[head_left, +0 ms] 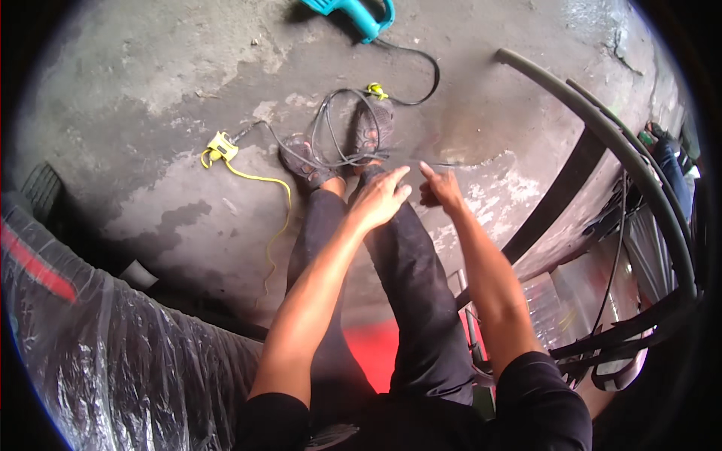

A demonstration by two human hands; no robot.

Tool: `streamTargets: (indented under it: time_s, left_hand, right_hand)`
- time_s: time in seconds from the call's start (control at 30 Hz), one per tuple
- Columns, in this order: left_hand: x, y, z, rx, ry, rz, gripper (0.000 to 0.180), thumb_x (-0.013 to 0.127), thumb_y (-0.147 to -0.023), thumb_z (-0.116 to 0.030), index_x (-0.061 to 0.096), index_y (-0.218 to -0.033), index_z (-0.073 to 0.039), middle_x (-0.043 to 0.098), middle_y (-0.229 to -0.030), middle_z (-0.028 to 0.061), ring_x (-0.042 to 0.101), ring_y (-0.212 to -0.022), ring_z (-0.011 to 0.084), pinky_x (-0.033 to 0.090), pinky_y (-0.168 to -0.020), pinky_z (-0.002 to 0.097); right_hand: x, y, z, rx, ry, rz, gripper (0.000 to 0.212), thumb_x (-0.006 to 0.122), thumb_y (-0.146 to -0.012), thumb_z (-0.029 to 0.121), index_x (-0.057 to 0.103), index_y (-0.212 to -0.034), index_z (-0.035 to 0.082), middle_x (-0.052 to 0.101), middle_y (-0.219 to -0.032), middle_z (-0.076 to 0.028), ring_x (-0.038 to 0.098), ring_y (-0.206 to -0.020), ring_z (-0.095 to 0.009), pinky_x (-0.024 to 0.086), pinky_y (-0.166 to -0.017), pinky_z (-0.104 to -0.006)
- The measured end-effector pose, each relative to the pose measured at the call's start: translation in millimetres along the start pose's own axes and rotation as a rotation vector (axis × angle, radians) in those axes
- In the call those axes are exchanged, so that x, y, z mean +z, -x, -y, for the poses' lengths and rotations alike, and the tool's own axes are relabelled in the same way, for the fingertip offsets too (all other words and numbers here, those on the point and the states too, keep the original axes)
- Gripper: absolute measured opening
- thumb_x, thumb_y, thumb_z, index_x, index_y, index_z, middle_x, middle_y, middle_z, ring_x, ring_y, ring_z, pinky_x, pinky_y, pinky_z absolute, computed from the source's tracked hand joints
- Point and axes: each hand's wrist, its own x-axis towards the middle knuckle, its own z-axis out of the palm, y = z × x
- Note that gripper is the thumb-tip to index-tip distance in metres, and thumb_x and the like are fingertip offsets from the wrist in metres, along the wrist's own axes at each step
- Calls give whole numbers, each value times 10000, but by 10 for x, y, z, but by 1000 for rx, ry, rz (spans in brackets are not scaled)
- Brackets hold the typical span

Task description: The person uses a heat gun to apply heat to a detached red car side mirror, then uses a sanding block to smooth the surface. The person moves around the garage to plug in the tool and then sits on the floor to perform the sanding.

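Note:
My left hand point(380, 199) is above my shins, fingers stretched to the right and thumb apart, with nothing visible in it. Just to its right, my right hand point(444, 189) has the index finger extended and the other fingers curled; no held thing shows. Beyond both hands, a black cable point(325, 124) lies in loose loops over and around my shoes. One end of it meets a yellow connector block point(222, 146) on the floor at left. A second small yellow piece point(377, 91) sits by my right shoe. The cable's far stretch reaches a teal power tool point(365, 19), cut off by the top edge.
A yellow cord point(282, 182) trails from the block toward me. Curved dark metal bars point(553, 83) rise on the right. Plastic-wrapped material point(113, 331) stands at lower left. Something red point(374, 349) shows beneath my legs. Another person's blue-clad leg point(671, 174) appears at far right.

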Motion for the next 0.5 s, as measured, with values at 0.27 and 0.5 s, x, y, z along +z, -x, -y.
streamTargets:
  time_s: [0.27, 0.5]
  left_hand:
    - [-124, -61, 120, -173, -122, -32, 365, 602, -978, -216, 641, -1277, -10, 657, -1272, 233, 619, -1197, 403, 477, -1036, 472]
    - [-784, -300, 129, -220, 468, -425, 303, 567, -1046, -226, 676, -1227, -9, 732, -1031, 87, 691, -905, 157, 564, -771, 293]
  right_hand:
    - [430, -1453, 1222, -1072, 922, -417, 227, 527, -932, 164, 665, -1098, 93, 687, -1047, -205, 664, -1027, -406, 554, -856, -500]
    - [569, -1122, 1316, -1107, 872, -145, 111, 582, -937, 166, 636, -986, 82, 701, -867, -195, 704, -863, -375, 557, -728, -496]
